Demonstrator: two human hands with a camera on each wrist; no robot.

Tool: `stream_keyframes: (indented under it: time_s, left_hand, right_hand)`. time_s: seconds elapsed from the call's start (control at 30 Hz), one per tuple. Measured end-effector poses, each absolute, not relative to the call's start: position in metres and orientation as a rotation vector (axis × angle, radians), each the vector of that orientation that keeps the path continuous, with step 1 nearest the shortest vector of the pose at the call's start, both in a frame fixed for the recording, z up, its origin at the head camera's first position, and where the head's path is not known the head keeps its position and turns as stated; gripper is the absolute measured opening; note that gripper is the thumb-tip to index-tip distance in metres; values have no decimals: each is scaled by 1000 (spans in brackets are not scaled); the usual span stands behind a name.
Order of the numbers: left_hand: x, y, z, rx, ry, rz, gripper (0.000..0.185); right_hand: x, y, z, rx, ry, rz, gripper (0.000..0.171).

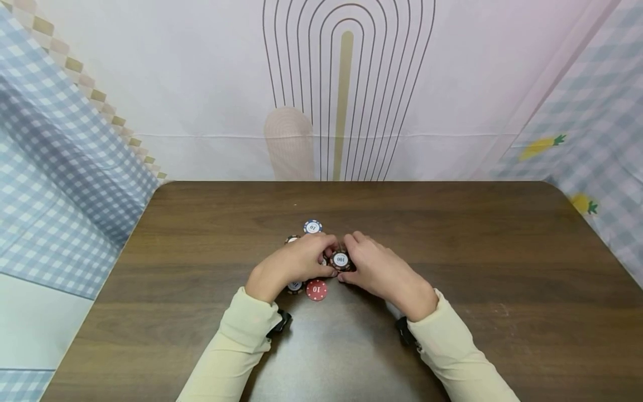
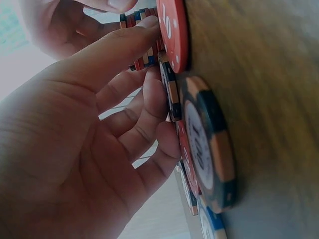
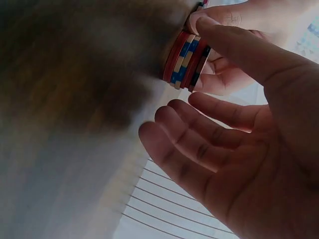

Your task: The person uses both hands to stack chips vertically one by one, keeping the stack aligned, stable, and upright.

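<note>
A short stack of poker chips (image 1: pixel 340 259), topped by a dark chip marked 100, stands mid-table between my two hands. My left hand (image 1: pixel 301 259) curls in from the left, and its thumb (image 2: pixel 134 42) lies against the side of the chip stack (image 2: pixel 142 30). My right hand (image 1: pixel 374 268) closes in from the right. Its thumb (image 3: pixel 234 47) presses on the chip stack (image 3: pixel 187 62), while the other fingers (image 3: pixel 194 144) hang loosely apart from it. A red chip (image 1: pixel 316 290) marked 10 lies flat just in front of my left hand.
More loose chips lie flat around the stack: a blue-and-white one (image 1: pixel 312 226) behind, a dark one (image 1: pixel 292 239) at the back left and another (image 1: pixel 294 287) under my left wrist. A black-and-orange chip (image 2: pixel 207 144) lies close to my left fingers. The brown table (image 1: pixel 477 251) meets cloth walls.
</note>
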State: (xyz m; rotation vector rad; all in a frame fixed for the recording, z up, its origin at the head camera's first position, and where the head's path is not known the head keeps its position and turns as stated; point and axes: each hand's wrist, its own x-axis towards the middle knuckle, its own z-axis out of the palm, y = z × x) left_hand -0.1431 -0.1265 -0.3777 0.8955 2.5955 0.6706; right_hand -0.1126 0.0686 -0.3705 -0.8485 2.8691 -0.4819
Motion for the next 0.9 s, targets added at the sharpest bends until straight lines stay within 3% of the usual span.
stream_keyframes:
  time_s: [0.27,0.6,0.9]
  left_hand:
    - [-143,-126,-375,915,2611,641,25]
    - [-142,-130,-368,881,2589,630,35]
    - [-143,-141,-361,904,2594,716,30]
  right_hand:
    - [-118,69,-377,-780,2788,-656,43]
    - [-120,68,-380,-801,2804,-583,33]
    - [-119,69,-378,-810,2821,-521,23]
